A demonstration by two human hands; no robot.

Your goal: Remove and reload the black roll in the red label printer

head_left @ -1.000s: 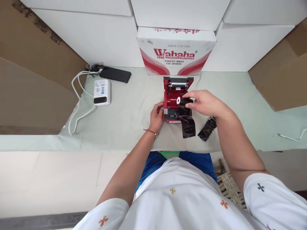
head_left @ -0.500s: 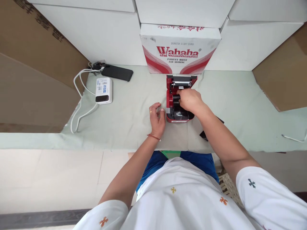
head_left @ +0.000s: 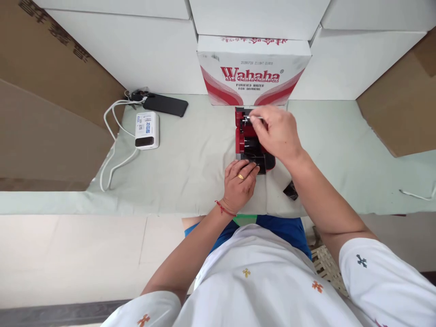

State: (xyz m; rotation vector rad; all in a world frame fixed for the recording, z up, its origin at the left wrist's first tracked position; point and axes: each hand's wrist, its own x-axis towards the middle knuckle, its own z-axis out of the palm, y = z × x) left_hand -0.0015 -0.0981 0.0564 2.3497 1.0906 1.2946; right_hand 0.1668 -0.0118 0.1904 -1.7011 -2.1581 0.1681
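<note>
A small red-and-black device that looks like a label printer (head_left: 239, 146) stands on the table with its lid (head_left: 239, 117) raised. Inside sits a black roll (head_left: 251, 143), and a glossy black film (head_left: 260, 163) runs from it over the front edge. My left hand (head_left: 241, 181) is closed at that front edge, its bent fingertips pressing the film there. Up at the lid is my right hand (head_left: 278, 132), thumb and forefinger closed by the metal rod (head_left: 257, 117) and covering the lid's right side. A scrap of black film (head_left: 290, 190) lies under my right forearm.
Behind the device stands a Wahaha water carton (head_left: 250, 77). To the left lie a black phone (head_left: 166, 105), a white power bank (head_left: 147, 131), a white cable (head_left: 111, 136) and keys (head_left: 138, 95). Brown cartons (head_left: 51, 131) bound the left and right sides.
My right hand has moved from the black roll up to the raised lid. My left hand has come from beside the device onto its front edge and the film.
</note>
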